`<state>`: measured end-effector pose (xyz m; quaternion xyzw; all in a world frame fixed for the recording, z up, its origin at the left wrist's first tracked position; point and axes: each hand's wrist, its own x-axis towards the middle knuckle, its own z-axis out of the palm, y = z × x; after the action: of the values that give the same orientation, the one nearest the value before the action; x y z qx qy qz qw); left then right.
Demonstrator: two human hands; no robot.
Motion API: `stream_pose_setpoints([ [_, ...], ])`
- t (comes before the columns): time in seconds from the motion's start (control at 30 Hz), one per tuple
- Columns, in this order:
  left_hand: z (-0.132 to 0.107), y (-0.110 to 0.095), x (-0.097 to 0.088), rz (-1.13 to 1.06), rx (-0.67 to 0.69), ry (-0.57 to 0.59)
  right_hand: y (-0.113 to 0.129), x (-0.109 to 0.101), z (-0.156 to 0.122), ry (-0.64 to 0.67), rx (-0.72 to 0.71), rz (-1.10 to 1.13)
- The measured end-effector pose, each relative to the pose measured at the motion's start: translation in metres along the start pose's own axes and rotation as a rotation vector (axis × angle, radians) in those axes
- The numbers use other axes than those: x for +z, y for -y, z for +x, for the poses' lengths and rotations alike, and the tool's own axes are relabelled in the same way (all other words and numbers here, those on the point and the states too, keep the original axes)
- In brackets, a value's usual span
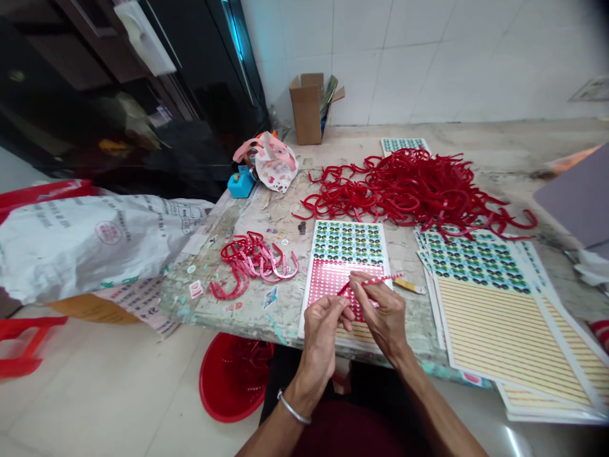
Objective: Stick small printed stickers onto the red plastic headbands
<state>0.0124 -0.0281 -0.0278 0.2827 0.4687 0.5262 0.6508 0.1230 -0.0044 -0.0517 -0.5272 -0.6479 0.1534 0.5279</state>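
My right hand (pixel 380 311) pinches a thin red plastic band (pixel 373 281) with a white-dotted strip along it, and the band's end sticks out to the right. My left hand (pixel 323 327) grips the band's other part, close to the right hand's fingers. Both hands are above a sticker sheet (pixel 347 244) with dark patterned rows and a red-dotted lower half. A large heap of plain red bands (pixel 404 190) lies beyond it, and a smaller heap of pink-striped bands (pixel 252 263) lies to the left. A silver bangle (pixel 292 407) circles my left wrist.
A stack of patterned, yellow-striped sheets (pixel 495 317) lies at the right of the worn, stained table (pixel 204 298). A red basket (pixel 233 381) stands on the floor below. A white woven sack (pixel 90 244) lies left; a cardboard box (pixel 307 108) stands behind.
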Motion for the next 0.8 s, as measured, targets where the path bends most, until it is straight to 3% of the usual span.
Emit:
stream_pose_setpoints([
  [0.3,-0.002,-0.001,0.001,0.013,0.011,0.015,0.003,0.002,-0.001,0.017,0.289,0.225],
  [0.53,-0.003,-0.006,-0.003,0.015,-0.012,0.086,-0.015,-0.002,0.009,0.017,0.612,0.565],
  [0.67,-0.004,-0.008,-0.01,0.051,-0.043,0.172,-0.021,-0.009,0.01,0.066,0.64,0.609],
  [0.8,-0.006,-0.011,-0.015,0.165,-0.019,0.256,-0.018,-0.016,0.006,0.078,0.564,0.535],
])
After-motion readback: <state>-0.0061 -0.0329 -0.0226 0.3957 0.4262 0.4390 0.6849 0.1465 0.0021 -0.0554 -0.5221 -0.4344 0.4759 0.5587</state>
